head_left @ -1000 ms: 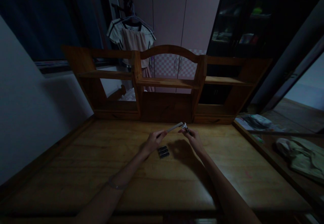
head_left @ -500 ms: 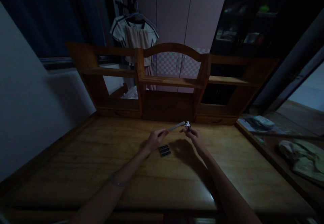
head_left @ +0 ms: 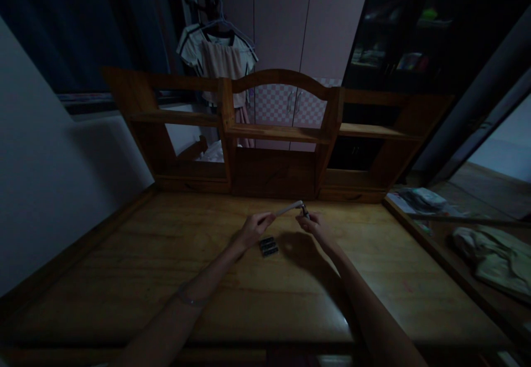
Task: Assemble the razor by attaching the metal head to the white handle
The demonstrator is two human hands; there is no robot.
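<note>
My left hand (head_left: 253, 229) is closed around a slim pale stick (head_left: 287, 208), which points right and slightly up, away from the fingers. In my right hand (head_left: 316, 227) is a small dark tool with a shiny metal part (head_left: 306, 211), pinched between thumb and fingers. Its upper end meets or nearly meets the stick's far tip; the dim light hides whether they touch. Below and between the hands, a small dark block of short cylinders, like batteries lying side by side (head_left: 269, 246), rests on the wooden tabletop (head_left: 199, 289).
A wooden shelf unit (head_left: 274, 132) runs along the desk's back edge. To the right, past a raised edge, are a plastic-wrapped item (head_left: 423, 198) and pale crumpled cloth (head_left: 498, 256). A wall (head_left: 62, 162) borders the left side. Clothes (head_left: 219, 57) hang behind.
The shiny end of the tool in my right hand has turned and shows less bright metal. My right hand has shifted slightly. My left hand keeps hold of the stick.
</note>
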